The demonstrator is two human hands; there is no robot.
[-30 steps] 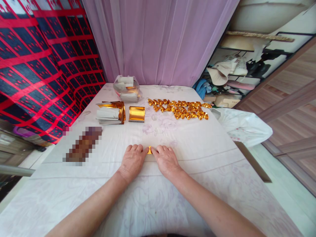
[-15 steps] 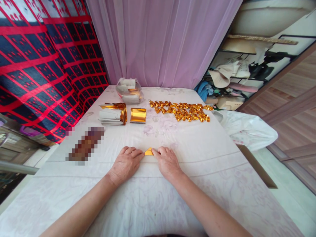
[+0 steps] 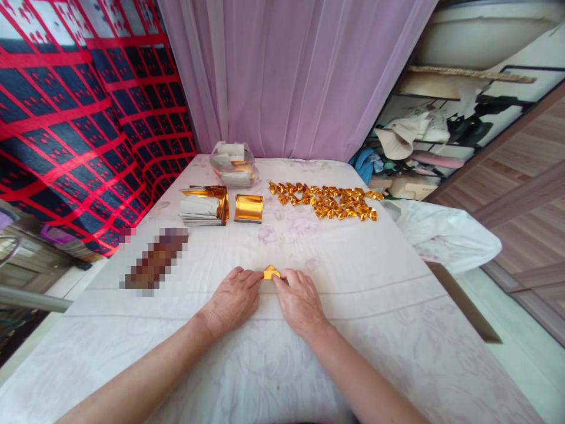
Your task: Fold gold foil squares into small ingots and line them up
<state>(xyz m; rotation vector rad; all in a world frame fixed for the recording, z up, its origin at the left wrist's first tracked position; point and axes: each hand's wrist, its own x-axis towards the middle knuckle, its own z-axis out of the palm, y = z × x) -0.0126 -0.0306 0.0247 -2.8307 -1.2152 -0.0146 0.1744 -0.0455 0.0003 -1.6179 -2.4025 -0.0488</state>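
A small folded piece of gold foil paper (image 3: 271,272) lies on the white cloth-covered table (image 3: 353,294) between my two hands. My left hand (image 3: 233,297) presses its left end with the fingertips. My right hand (image 3: 298,299) presses its right end. The visible part of the piece is a small triangle. Farther back lie several finished gold folded pieces (image 3: 326,200) in rows, a flat stack of gold foil sheets (image 3: 249,208) and a pile of white and gold sheets (image 3: 203,206).
A clear plastic bag of paper (image 3: 232,165) sits at the table's far end before a lilac curtain (image 3: 286,76). A blurred patch (image 3: 154,259) lies at the left. A white plastic bag (image 3: 441,235) hangs off the right edge. Cluttered shelves stand at the right.
My hands have shifted on the gold piece, and more of it shows between the fingertips as a triangle. The camera view has tilted slightly.
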